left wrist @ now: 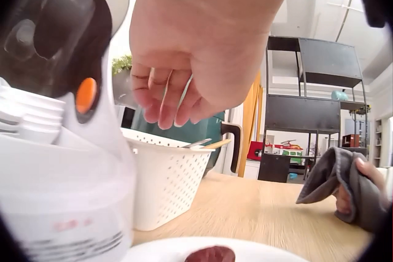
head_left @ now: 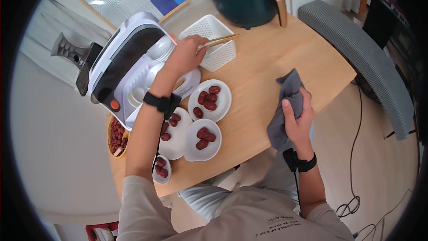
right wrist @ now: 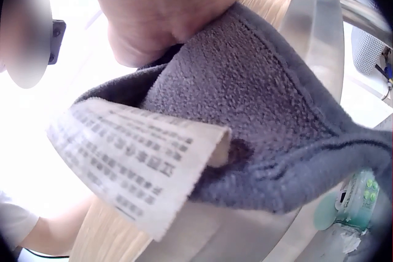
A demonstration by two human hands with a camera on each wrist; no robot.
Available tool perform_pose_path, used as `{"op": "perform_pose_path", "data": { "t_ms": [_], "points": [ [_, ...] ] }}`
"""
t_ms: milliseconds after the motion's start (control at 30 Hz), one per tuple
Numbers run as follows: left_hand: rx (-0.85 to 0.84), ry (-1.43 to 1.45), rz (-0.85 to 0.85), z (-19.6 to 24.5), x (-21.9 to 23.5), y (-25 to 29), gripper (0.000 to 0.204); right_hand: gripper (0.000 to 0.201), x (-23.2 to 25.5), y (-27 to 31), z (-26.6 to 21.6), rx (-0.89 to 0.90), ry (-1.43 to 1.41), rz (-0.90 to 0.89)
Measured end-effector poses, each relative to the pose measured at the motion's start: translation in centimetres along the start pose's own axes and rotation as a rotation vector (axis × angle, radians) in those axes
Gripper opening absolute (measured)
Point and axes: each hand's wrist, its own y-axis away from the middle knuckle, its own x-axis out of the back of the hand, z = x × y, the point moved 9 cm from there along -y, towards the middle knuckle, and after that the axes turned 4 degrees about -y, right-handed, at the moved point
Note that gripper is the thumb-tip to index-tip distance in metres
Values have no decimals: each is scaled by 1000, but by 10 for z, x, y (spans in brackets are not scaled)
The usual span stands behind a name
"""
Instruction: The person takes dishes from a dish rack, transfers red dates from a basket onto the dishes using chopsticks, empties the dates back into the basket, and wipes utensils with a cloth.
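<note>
My left hand (head_left: 189, 56) is over the near side of a white perforated basket (head_left: 228, 60). Its fingers (left wrist: 166, 105) hang loosely bent above the rim in the left wrist view, with nothing visible between them. Slim gold-coloured sticks (head_left: 223, 40) reach across the basket beside the fingertips; their lower ends are hidden. On the right, past the table edge, my right hand (head_left: 299, 122) grips a bunched grey cloth (head_left: 278, 122), thumb on top. A printed white label (right wrist: 132, 157) hangs from the cloth in the right wrist view.
Several white dishes (head_left: 191, 107) with red dates (head_left: 210, 105) stand before me. A white machine (head_left: 99, 69) with a dark window is at left, a basket of dates (head_left: 117, 136) beside it. Behind stands a green air fryer (head_left: 240, 0); a grey chair (head_left: 352, 49) flanks the table (head_left: 267, 53).
</note>
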Motion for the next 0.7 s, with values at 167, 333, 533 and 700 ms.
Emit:
{"op": "perform_pose_path", "data": {
  "t_ms": [167, 333, 533, 700],
  "points": [
    [48, -143, -352, -23, -70, -51, 22, 42, 13, -6, 9, -26, -163, 73],
    [90, -172, -383, -34, -79, -53, 20, 39, 11, -9, 9, -133, -303, 34],
    [100, 59, 161, -10, -2, -34, 22, 38, 19, -11, 24, -175, -377, 134],
    [88, 572, 512, 48, 99, 28, 23, 29, 10, -8, 51, -587, -1160, 284]
  ]
}}
